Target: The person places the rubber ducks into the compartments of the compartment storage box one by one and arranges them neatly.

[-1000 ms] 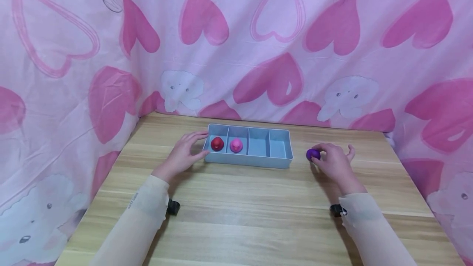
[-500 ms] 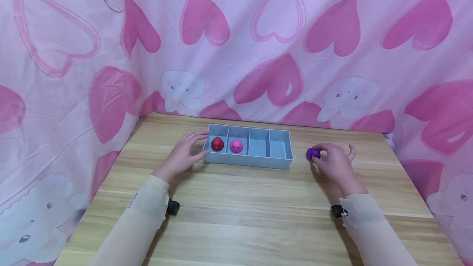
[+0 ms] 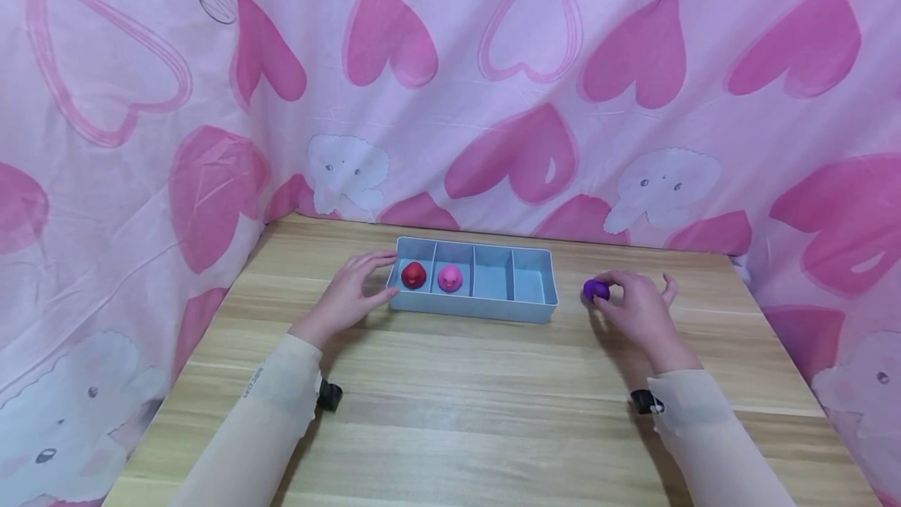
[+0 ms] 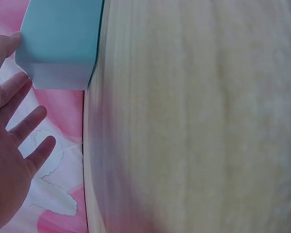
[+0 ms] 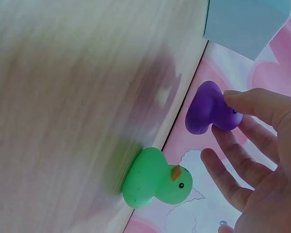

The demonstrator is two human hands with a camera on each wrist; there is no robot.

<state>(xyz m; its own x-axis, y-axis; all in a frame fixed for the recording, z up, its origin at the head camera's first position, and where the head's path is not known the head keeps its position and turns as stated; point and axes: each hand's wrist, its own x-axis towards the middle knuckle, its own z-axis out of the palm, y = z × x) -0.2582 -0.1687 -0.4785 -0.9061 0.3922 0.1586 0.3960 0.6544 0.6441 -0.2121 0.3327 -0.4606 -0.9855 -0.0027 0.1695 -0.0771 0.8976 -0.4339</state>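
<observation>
My right hand (image 3: 639, 311) pinches a purple rubber duck (image 5: 208, 109) by its head between thumb and fingers, above the table to the right of a blue-grey divided box (image 3: 472, 303). The duck's shadow lies on the wood. My left hand (image 3: 346, 288) touches the box's left end, thumb at the front corner and fingers at the back, the other fingers spread. Inside the box, a red duck (image 3: 413, 275) sits in the leftmost compartment and a pink duck (image 3: 450, 278) in the one beside it. The two right compartments show bare floors.
A green rubber duck (image 5: 153, 179) stands on the table near my right hand, hidden behind that hand in the head view. The wooden table (image 3: 450, 413) ends at a pink heart-print curtain (image 3: 450, 100) behind the box.
The purple duck rises very slightly in my right hand. My left hand stays at the box's end, and the box and the ducks in it have not moved.
</observation>
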